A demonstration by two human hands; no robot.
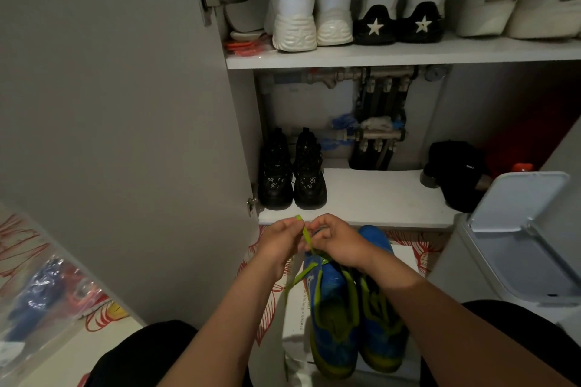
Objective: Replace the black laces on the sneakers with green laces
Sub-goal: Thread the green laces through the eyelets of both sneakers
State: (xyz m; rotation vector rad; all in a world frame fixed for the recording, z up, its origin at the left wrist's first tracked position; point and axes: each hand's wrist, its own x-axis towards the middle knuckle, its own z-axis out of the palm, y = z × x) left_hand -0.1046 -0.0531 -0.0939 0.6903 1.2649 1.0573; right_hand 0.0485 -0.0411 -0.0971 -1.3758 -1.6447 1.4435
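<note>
Grey cupboard door (125, 104) stands open on two white shelves: pale shoes line the upper shelf (408, 52), and a black pair (292, 173) sits on the lower shelf (377, 198) before bare pipes. A grey lidded bin (518, 245) stands to the right. The blue sneakers (355, 308) lie side by side on a white box (295, 308) over red-patterned flooring. Above their far ends, the left hand (279, 242) pinches the green lace (306, 237) near its tip, and the right hand (339, 242), fingers curled, pinches it just beside.
</note>
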